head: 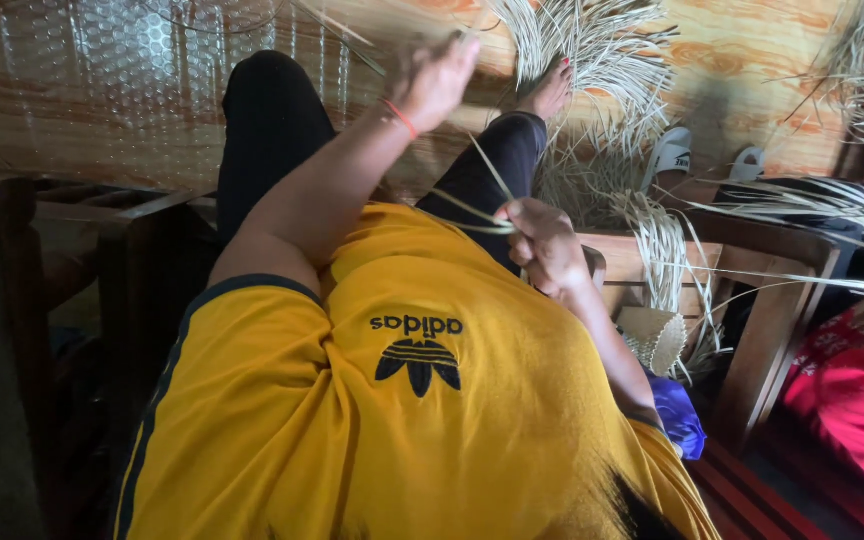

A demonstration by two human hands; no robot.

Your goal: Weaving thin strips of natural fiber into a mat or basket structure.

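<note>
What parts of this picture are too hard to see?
- Head view: the left hand is blurred by motion, so its grip on the straw strips cannot be told.
- The right hand is closed around the strips; its fingertips are hidden.
- The woven piece is partly hidden behind the right forearm.
- The red cloth is cut off by the right edge.

Soft daylight on orange floor (752,60) at top of frame; lower left dim, shadowed. Glare on bubble wrap (132,60) upper left. Raised left hand (434,80) motion-blurred.
</note>
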